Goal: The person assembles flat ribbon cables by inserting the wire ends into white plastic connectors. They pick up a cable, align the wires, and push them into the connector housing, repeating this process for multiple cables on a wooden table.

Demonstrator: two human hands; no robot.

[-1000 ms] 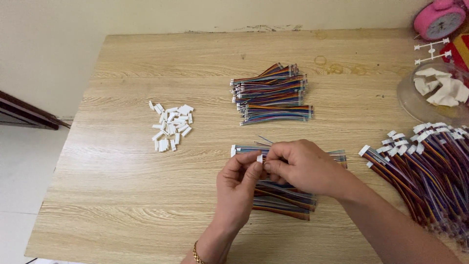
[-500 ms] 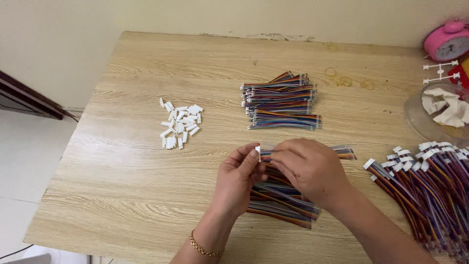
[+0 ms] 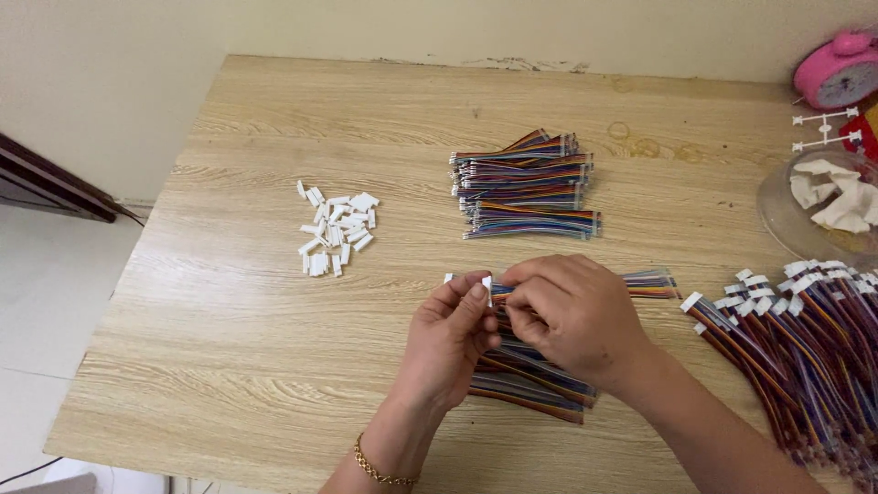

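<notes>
A small white connector housing (image 3: 486, 285) is pinched between the thumb and fingertips of the left hand (image 3: 448, 340), near the middle of the front half of the wooden table (image 3: 229, 348). The fingers of the right hand (image 3: 572, 316) are closed on a multicoloured ribbon cable (image 3: 651, 284), whose end is brought up against the housing; the cable extends to the right from under the hand. Whether the cable end is seated in the housing cannot be told.

Directly below both hands, a pile of ribbon cables (image 3: 530, 380) is laid on the table towards the front edge. A loose heap of white connector housings (image 3: 336, 231) is placed towards the left edge. A stacked bundle of ribbon cables (image 3: 529, 186) is set near the table centre, well apart from the hands. Cables fitted with white housings (image 3: 805, 329) are spread along the right edge.
</notes>
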